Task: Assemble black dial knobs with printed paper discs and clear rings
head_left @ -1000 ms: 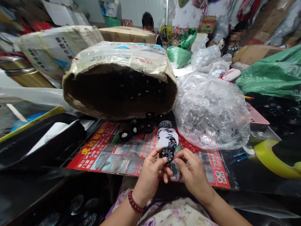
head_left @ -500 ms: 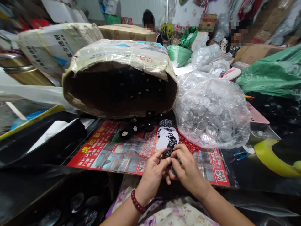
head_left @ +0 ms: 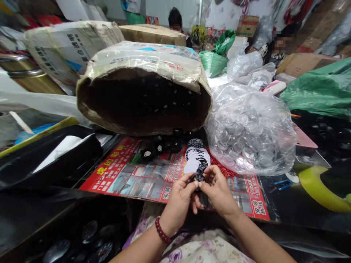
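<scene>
My left hand [head_left: 178,198] is closed around the edge of a small round black dial [head_left: 198,178], its thumb on the face. The thumb of my right hand [head_left: 221,193] presses the dial's near right side, while its bent index finger is at the far rim. Just beyond the dial lies a fanned pile of round printed dial cards [head_left: 195,157], white on some sides and black on others. Several black round cases [head_left: 148,153] with pale spots sit to the left of the cards. Small red pointers [head_left: 225,168] lie heaped at the right.
A large taped carton [head_left: 145,102] lies open toward me with dark parts inside. Beside it, a clear bag [head_left: 249,135] holds many transparent round covers. Blue snips [head_left: 282,185] and a yellow-green tape roll [head_left: 315,186] are at the right. Finished-looking dials [head_left: 57,251] sit low left. Two people are beyond.
My right thumb has shifted onto the dial's near side, and the dial's face is turned more into view. The whole scene has slid slightly right as the camera moved.
</scene>
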